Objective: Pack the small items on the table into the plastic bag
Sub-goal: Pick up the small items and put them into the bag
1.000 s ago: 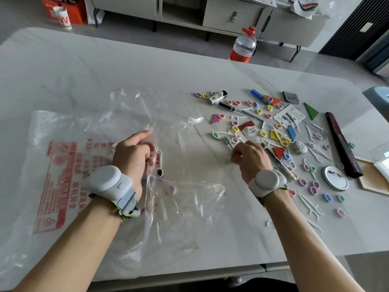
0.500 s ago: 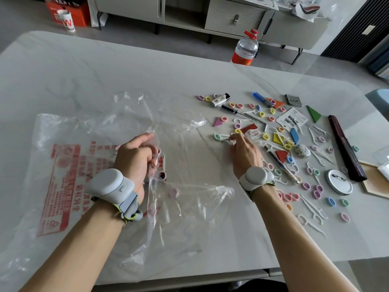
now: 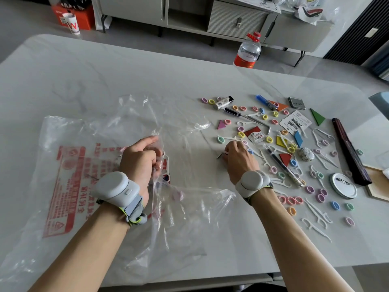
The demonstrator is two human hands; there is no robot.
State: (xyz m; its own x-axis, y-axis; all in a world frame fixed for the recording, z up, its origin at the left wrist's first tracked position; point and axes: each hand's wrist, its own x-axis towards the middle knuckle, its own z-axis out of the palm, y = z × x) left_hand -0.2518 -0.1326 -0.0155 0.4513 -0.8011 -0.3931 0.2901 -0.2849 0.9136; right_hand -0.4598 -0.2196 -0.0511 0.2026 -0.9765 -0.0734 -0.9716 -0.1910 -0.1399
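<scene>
Head view. A clear, thin, crinkled bag point(image 3: 189, 218) with red print lies flat on the left half of a pale marbled table point(image 3: 105, 70) with rounded corners. A few white picks and a pink ring show through its film.

The left hand point(image 3: 139, 163), knuckles up and fingers curled, grips a gathered fold of the bag near its middle. The right hand point(image 3: 237, 159), palm down, reaches to the near left margin of the scatter. Its bent fingertips pinch a small grey hex key point(image 3: 219, 156) (a white stem shows at the same fingertips). Each wrist wears a smooth grey-white band.

The small items point(image 3: 290, 148) spread over the right half:
- pastel oval rings
- white forked floss picks
- flat coloured triangles
- a black-handled screwdriver point(image 3: 237, 114)
- a round metal lid point(image 3: 343, 186)
- a long dark strip point(image 3: 349, 152) near the right edge

A strip of tabletop shows between the bag and the scatter, with the right hand over it. The bag's lower folds lie close to the near edge.
</scene>
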